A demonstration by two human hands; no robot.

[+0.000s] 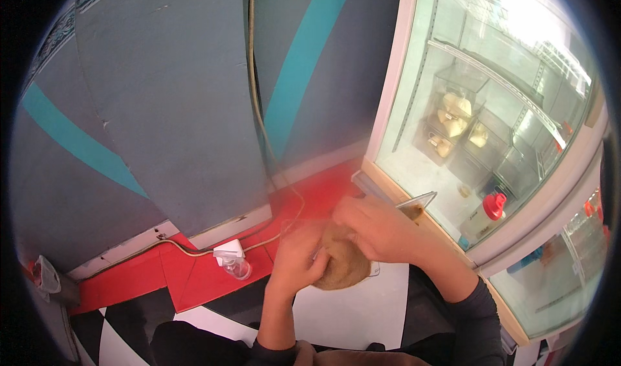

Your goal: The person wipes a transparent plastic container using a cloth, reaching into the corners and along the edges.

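A clear plastic bag of brown granular or powdery stuff (345, 269) hangs between my hands, over the checkered floor. My left hand (297, 252) grips the bag's upper left side, thumb pressed against it. On the other side, my right hand (381, 228) pinches the bag's upper edge with bent fingers. Behind my right forearm shows part of a clear container (427, 200) with brown stuff inside; my arm hides the rest. A small transparent edge (375, 269) peeks out at the bag's lower right, and what it belongs to is unclear.
A glass-doored display fridge (417, 123) stands close on the right, holding clear bins and a red-capped bottle (494, 206). On the red tiled ledge (194, 278) are a clear plastic cup (237, 268) and a cable (194, 253). A bin (65, 291) sits far left.
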